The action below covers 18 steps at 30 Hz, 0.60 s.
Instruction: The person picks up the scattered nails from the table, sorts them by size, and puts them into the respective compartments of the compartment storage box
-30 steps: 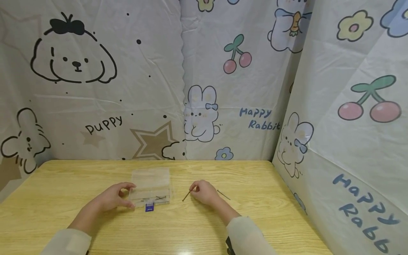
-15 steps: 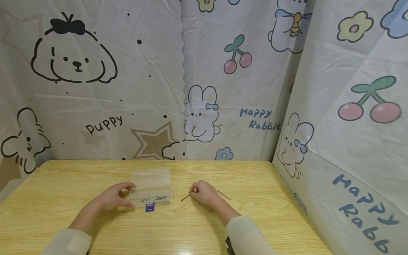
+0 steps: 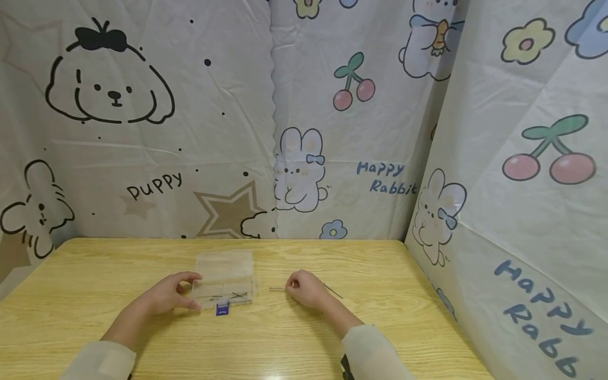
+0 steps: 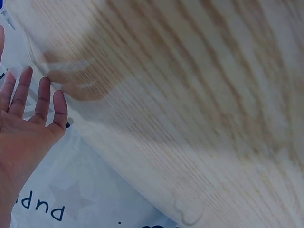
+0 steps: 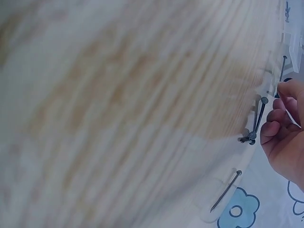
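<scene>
The left hand (image 3: pixel 167 293) holds the clear box (image 3: pixel 214 287) by its left end, lid open, nails (image 3: pixel 239 295) inside. Beside it the right hand (image 3: pixel 305 288) pinches a single nail (image 3: pixel 277 288) that points boxward; right of that hand, a spare nail (image 3: pixel 333 290) lies on the table (image 3: pixel 237 343).

A light wood-grain table (image 3: pixel 237 348) bears 1 open clear box (image 3: pixel 224 278) and loose nails (image 3: pixel 333 291).

passage between box (image 3: pixel 223 287) and held nail (image 3: pixel 277 289), loose nail (image 3: pixel 333 291) farther right
</scene>
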### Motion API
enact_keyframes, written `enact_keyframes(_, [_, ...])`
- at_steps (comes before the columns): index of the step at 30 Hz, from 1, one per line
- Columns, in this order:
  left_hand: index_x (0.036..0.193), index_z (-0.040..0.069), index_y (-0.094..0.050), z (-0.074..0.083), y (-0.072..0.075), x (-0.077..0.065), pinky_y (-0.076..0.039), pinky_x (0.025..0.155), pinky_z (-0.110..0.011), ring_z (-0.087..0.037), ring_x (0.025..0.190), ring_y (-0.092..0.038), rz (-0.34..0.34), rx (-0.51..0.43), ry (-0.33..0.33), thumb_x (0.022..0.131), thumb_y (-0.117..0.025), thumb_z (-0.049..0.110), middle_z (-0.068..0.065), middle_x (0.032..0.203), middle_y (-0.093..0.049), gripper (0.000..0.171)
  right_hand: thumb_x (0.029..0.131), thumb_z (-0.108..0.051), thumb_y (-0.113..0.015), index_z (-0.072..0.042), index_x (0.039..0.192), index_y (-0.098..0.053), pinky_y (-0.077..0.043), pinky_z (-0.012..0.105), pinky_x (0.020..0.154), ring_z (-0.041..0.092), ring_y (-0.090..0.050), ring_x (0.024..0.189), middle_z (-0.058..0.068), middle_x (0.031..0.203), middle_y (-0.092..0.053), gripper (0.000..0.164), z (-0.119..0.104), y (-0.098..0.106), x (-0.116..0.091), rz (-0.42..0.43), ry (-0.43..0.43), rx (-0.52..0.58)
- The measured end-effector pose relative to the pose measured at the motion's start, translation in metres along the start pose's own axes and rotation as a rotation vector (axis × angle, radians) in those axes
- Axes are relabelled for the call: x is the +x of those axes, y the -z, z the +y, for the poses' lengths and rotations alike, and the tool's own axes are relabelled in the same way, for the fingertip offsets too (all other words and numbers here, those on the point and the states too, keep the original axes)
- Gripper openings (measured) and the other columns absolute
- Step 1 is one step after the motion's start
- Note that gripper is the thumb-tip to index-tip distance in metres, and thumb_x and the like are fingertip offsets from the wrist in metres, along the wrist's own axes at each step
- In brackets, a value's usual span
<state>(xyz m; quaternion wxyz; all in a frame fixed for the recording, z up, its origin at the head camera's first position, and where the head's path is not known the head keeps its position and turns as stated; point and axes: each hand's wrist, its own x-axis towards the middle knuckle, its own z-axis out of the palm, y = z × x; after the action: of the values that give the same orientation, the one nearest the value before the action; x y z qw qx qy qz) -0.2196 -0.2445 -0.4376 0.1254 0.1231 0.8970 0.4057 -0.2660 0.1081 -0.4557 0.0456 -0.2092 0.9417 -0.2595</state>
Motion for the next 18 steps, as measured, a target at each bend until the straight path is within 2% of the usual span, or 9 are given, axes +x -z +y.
enact_keyframes(3, [0.133,-0.001,-0.044,-0.0005,-0.0003,0.0000,-0.049,0.079,-0.041,-0.034,0.105,-0.051,0.001,0.003,-0.002,0.071,-0.081,0.032,-0.028,0.130,-0.044,0.080,0.091,-0.017,-0.058,-0.010,0.089,-0.068,-0.038,0.022,0.058,0.008,-0.044,0.064,-0.005,0.072,-0.052,0.012,-0.0006,0.0001,-0.0015,0.002,-0.021,0.042])
enact_keyframes(10, [0.134,0.001,-0.044,-0.0024,-0.0005,0.0005,-0.049,0.079,-0.043,-0.036,0.107,-0.050,0.000,0.007,0.010,0.070,-0.081,0.034,-0.028,0.133,-0.043,0.081,0.091,-0.017,-0.058,-0.009,0.090,-0.068,-0.039,0.022,0.062,0.008,-0.044,0.067,-0.004,0.076,-0.051,0.012,-0.0030,0.0000,-0.0036,0.035,0.000,0.051])
enact_keyframes(18, [0.134,0.002,-0.045,-0.0039,-0.0005,0.0018,-0.049,0.081,-0.044,-0.038,0.109,-0.048,0.002,0.005,0.018,0.070,-0.081,0.035,-0.027,0.135,-0.043,0.080,0.092,-0.017,-0.056,-0.010,0.092,-0.067,-0.038,0.022,0.059,0.009,-0.044,0.066,-0.003,0.076,-0.050,0.013,-0.0073,-0.0011,-0.0027,0.055,-0.017,0.131])
